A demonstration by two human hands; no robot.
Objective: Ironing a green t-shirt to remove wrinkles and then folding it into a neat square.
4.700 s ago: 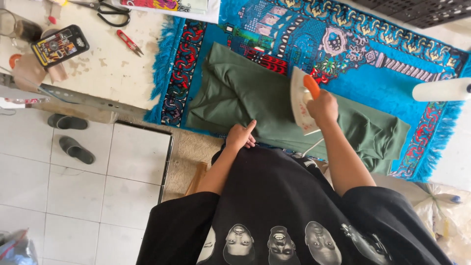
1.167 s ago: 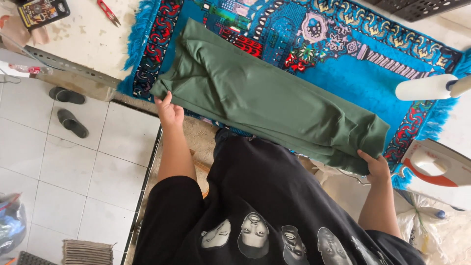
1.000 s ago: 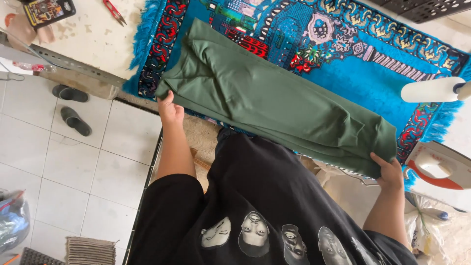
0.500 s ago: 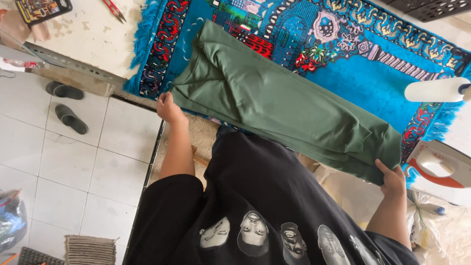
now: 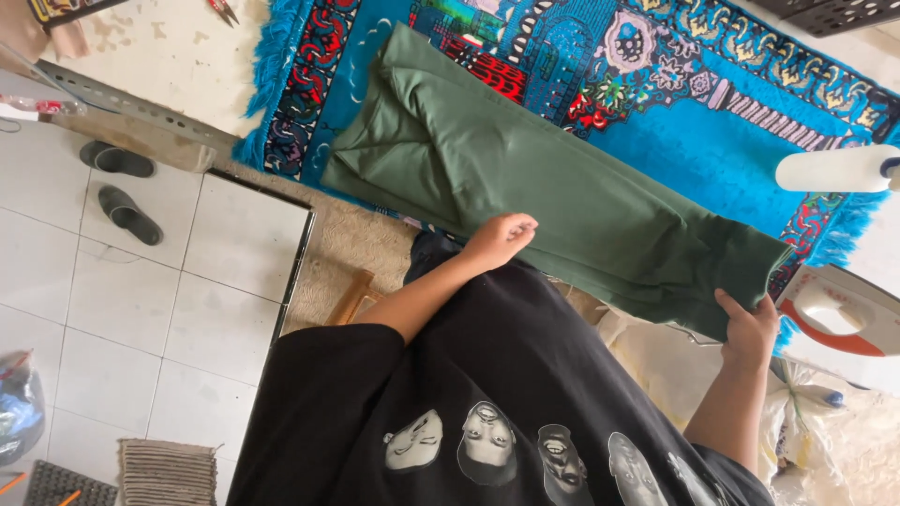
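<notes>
A blue patterned rug (image 5: 675, 122) covers the table. On it lies a long, folded, dark green cloth (image 5: 525, 178), smooth with few creases. The right hand (image 5: 748, 323) grips its end; the left hand (image 5: 499, 239), fingers curled, rests on its near edge.

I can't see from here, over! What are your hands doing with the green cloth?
Left hand on near edge of green cloth. Right hand grips its corner. Cloth flat on blue rug. Iron beside right hand.

Two slippers (image 5: 122, 186), one iron (image 5: 839, 319), one bottle (image 5: 834, 170).
</notes>
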